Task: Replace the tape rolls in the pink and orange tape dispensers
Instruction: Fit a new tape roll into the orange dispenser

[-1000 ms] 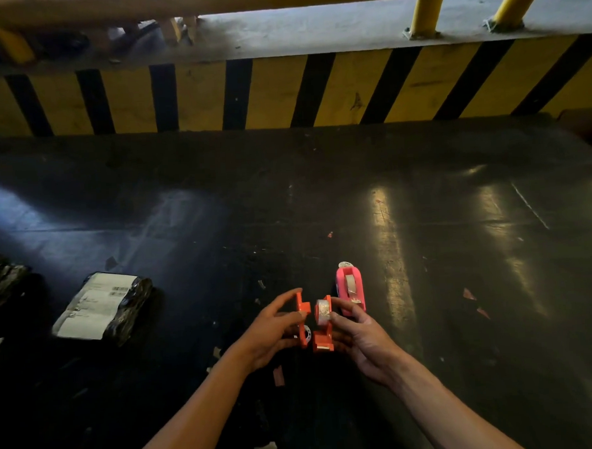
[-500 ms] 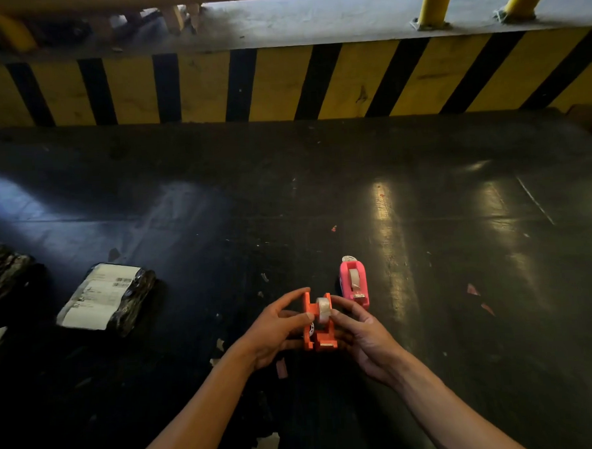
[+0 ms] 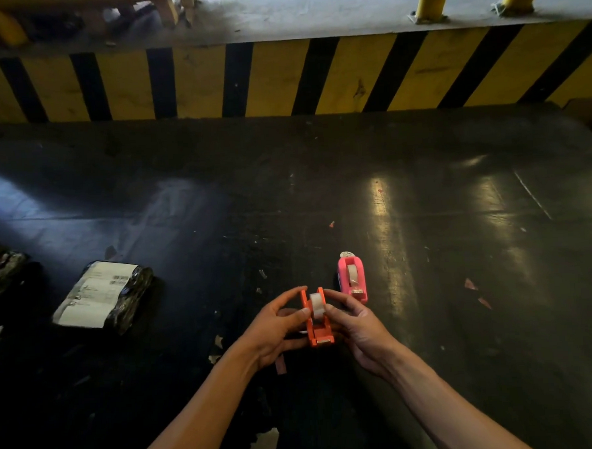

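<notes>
I hold the orange tape dispenser (image 3: 319, 332) between both hands, low in the middle of the view. A whitish tape roll (image 3: 315, 304) sits between its two side walls. My left hand (image 3: 275, 327) grips the dispenser's left side, thumb and fingers pressed on it. My right hand (image 3: 358, 326) holds the right side, with fingertips touching the roll. The pink tape dispenser (image 3: 353, 279) stands on the dark surface just beyond and right of my right hand, a roll inside it, untouched.
A wrapped parcel with a white label (image 3: 101, 297) lies at the left, another dark parcel (image 3: 1, 274) at the far left edge. Paper scraps (image 3: 263, 446) dot the dark surface (image 3: 458, 251). A yellow-and-black striped barrier (image 3: 281, 79) runs across the back.
The two orange halves, apart a second ago, have come together around the tape roll. Both hands moved closer to each other; the pink dispenser stayed put.
</notes>
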